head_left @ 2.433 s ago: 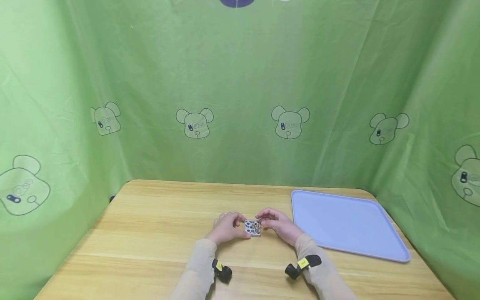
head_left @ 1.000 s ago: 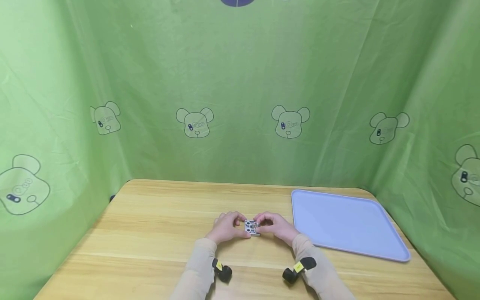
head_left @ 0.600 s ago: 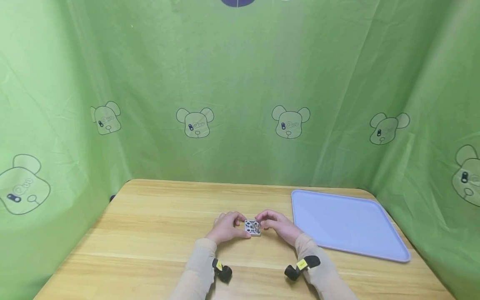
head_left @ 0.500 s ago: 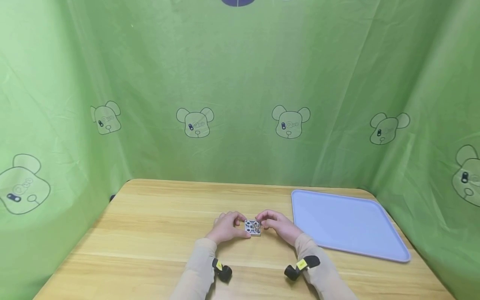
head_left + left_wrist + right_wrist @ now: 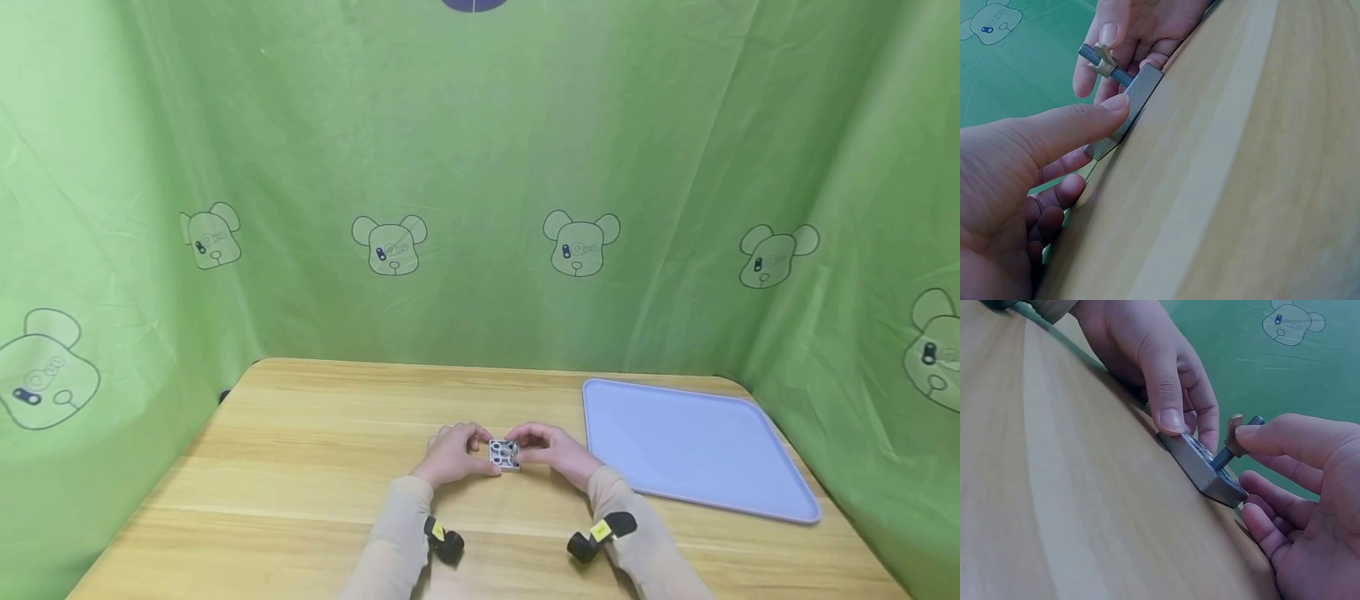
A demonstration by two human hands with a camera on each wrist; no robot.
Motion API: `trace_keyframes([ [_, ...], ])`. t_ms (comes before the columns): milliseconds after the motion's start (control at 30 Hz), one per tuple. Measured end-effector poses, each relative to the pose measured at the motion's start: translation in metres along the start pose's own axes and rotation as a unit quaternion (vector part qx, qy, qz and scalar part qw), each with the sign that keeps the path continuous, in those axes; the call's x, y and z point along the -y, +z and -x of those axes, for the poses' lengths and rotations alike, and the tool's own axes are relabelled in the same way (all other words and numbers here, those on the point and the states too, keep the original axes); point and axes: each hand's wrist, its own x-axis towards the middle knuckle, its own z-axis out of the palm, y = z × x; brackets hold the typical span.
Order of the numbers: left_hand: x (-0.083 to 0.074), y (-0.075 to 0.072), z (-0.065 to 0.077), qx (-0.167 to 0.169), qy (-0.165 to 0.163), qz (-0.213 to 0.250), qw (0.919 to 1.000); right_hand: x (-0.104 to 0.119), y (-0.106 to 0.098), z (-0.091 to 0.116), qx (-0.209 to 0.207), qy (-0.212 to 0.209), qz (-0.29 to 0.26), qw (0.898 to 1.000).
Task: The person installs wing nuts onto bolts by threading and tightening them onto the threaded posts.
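A small square grey metal block (image 5: 504, 455) with round holes lies flat on the wooden table. A threaded bolt (image 5: 1222, 460) stands up from it, carrying a brass-coloured wing nut (image 5: 1234, 435) partway along its thread. My left hand (image 5: 453, 456) grips the block by its edges, thumb on the near side and fingers on the far side. At the bolt, my right hand (image 5: 557, 453) has its thumb against the wing nut, with the index finger partly hidden behind it. The right hand's lower fingers curl beside the block's corner.
A pale lavender tray (image 5: 697, 450) lies on the right part of the wooden table (image 5: 337, 425). Green curtain walls (image 5: 480, 167) with bear-head drawings stand behind and at both sides. Each sleeve carries a black wrist camera (image 5: 448, 547).
My right hand has moved back and forth slightly at the wing nut and now sits a little further left than half a second ago. The left hand and the block have stayed put.
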Motion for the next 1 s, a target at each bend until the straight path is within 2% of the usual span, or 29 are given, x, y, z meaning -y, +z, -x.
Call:
trace_keyframes([
  [367, 0.001, 0.000, -0.001, -0.001, 0.002, -0.001, 1.0000, 0.000, 0.003, -0.001, -0.021, -0.009, 0.051, 0.998],
  [767, 0.000, 0.000, 0.001, -0.002, 0.001, -0.004, 1.0000, 0.001, 0.010, -0.003, -0.050, 0.003, 0.064, 0.997],
  [900, 0.000, 0.000, 0.001, -0.003, 0.002, -0.003, 1.0000, 0.001, 0.009, -0.004, -0.042, -0.001, 0.065, 0.997],
  [1000, 0.000, 0.000, 0.000, -0.004, 0.003, -0.002, 1.0000, 0.000, 0.007, -0.003, -0.035, -0.005, 0.044, 0.998],
])
